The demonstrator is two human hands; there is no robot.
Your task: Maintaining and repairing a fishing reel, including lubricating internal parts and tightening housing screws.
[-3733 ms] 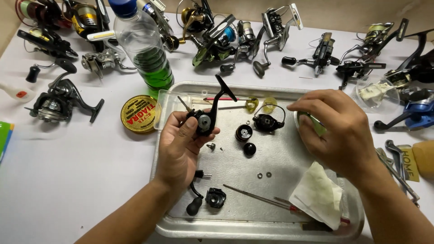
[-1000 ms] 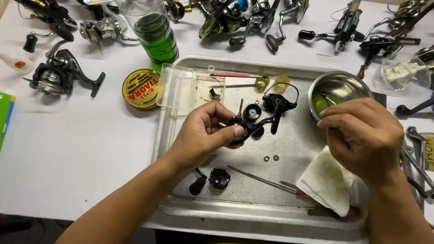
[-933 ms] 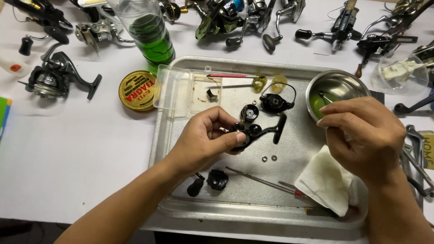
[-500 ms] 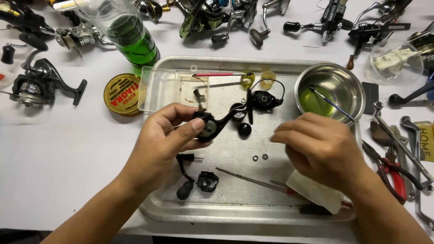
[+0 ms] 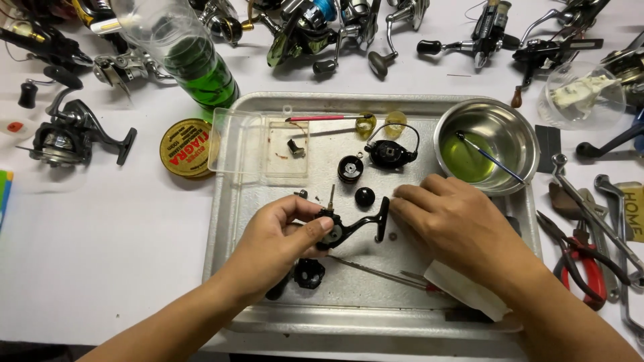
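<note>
My left hand (image 5: 278,238) grips a black fishing reel body (image 5: 335,230) with its handle arm pointing right, held just above the metal tray (image 5: 228,221). My right hand (image 5: 456,224) rests palm down on the tray, its fingertips next to the end of the reel's handle arm; what lies under them is hidden. Loose black reel parts lie around: a spool (image 5: 350,168), a round knob (image 5: 365,196), a rotor with a wire bail (image 5: 391,153) and a cap (image 5: 309,273) under my left wrist.
A steel bowl (image 5: 486,144) of green liquid with a brush sits at the tray's right. A clear plastic lid (image 5: 261,146), a yellow tin (image 5: 186,147), a green bottle (image 5: 194,60), several reels along the back, pliers (image 5: 580,258) and wrenches at right, a white cloth (image 5: 463,289).
My right hand has come down from near the bowl onto the tray beside the reel. My left hand has lowered the reel and turned it so that its handle arm points right.
</note>
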